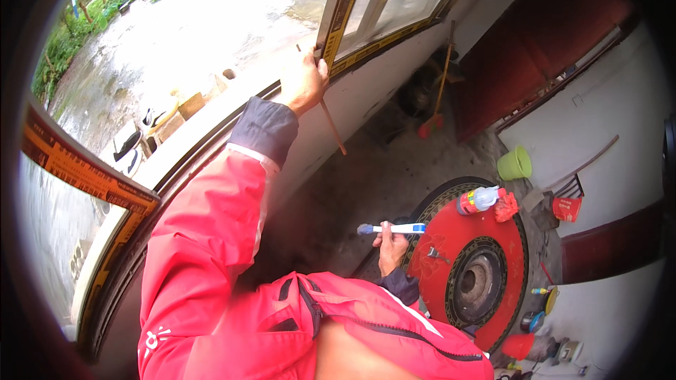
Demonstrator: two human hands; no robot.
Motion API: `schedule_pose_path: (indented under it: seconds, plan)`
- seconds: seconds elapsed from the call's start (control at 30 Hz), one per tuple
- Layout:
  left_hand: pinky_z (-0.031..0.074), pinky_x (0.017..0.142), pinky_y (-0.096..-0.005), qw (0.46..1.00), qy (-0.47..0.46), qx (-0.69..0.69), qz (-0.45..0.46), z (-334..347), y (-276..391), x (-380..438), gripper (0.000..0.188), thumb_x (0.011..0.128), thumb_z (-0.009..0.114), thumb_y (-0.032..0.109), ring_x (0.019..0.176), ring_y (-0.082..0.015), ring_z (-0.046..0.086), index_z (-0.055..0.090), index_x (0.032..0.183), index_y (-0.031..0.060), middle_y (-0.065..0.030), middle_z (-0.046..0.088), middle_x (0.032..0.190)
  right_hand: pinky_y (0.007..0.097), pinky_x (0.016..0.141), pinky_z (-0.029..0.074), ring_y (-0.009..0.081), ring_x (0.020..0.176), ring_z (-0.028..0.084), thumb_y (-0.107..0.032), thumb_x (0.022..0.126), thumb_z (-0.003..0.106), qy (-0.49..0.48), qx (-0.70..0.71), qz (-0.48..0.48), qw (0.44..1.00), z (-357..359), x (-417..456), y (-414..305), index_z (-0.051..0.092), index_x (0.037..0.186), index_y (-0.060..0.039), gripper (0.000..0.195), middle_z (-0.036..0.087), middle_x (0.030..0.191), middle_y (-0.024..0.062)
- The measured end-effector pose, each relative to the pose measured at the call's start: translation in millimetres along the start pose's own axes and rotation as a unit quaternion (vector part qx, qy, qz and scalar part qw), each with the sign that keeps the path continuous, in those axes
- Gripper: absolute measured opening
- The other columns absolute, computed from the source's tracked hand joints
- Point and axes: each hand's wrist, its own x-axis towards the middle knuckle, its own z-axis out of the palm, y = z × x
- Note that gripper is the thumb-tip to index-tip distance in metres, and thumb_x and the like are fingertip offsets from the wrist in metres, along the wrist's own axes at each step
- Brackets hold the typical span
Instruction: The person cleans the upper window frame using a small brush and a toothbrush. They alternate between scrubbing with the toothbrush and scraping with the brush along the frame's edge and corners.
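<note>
My left hand (303, 82) grips the edge of a sliding window sash (343, 16), whose frame carries yellow printed tape. A thin wooden stick (334, 126) passes behind that hand; whether the hand also holds it, I cannot tell. Low in front of my body, my right hand (392, 250) holds a small brush (398, 228) by its white and blue handle. Its greyish bristles point left. Beside this hand stands a round red stove table (438, 285) with a dark patterned rim. A small metal-headed tool (435, 254) lies on its top.
A plastic bottle (478, 200) and a crumpled red item (506, 207) are on the table. Beyond are a green bucket (514, 162), a red container (566, 209) and a broom (443, 79) near the wall. Shoes (129, 145) rest on blocks outside the window.
</note>
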Motion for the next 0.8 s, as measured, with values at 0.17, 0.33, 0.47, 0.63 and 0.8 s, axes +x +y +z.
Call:
schedule_pose_path:
  seconds: [0.17,0.33,0.47,0.63,0.8]
  plan:
    - [0.052,0.074,-0.0429,0.999,-0.005,-0.022,-0.025,33,5,22,0.035,0.088,0.057,0.015,0.078,-0.0322,0.065,0.059,0.12,0.0006,-0.0179,0.066,0.084,0.0235,0.049,0.043,0.0089,0.052,0.054,-0.025,0.095,0.067,-0.015,-0.007,0.012,1.0,0,-2,5,0.066,0.097,0.0002,0.025,0.059,0.068,0.0016]
    - [0.052,0.078,-0.0466,0.998,0.05,-0.046,0.019,76,10,42,0.031,0.086,0.058,0.014,0.085,-0.0383,0.066,0.06,0.113,-0.0018,-0.023,0.067,0.09,0.0238,0.05,0.043,0.0091,0.053,0.055,-0.025,0.094,0.068,-0.017,0.005,0.02,1.0,-1,1,11,0.066,0.097,0.0003,0.026,0.059,0.067,0.0021]
    - [0.053,0.079,-0.0474,0.996,0.064,-0.043,0.033,105,18,60,0.034,0.085,0.057,0.012,0.086,-0.0398,0.066,0.058,0.116,-0.0026,-0.0246,0.067,0.09,0.0236,0.05,0.044,0.0088,0.053,0.055,-0.026,0.094,0.068,-0.002,0.006,0.021,1.0,-7,4,6,0.066,0.097,0.0002,0.026,0.06,0.067,0.0019]
    - [0.053,0.084,-0.0464,0.998,0.034,-0.045,0.008,137,30,80,0.043,0.085,0.056,0.016,0.091,-0.0403,0.066,0.055,0.124,-0.0035,-0.0253,0.067,0.096,0.0229,0.049,0.044,0.0089,0.053,0.056,-0.024,0.093,0.069,0.018,0.021,0.025,0.999,-16,11,8,0.066,0.098,0.0003,0.025,0.06,0.068,0.0022]
    - [0.049,0.096,-0.0472,0.997,-0.022,-0.074,0.008,146,41,81,0.048,0.085,0.055,0.018,0.107,-0.0413,0.062,0.053,0.129,-0.0028,-0.0276,0.064,0.113,0.0239,0.051,0.048,0.0102,0.056,0.058,-0.02,0.094,0.068,-0.014,0.035,0.005,0.999,-10,15,0,0.065,0.102,0.0005,0.022,0.062,0.073,0.0044]
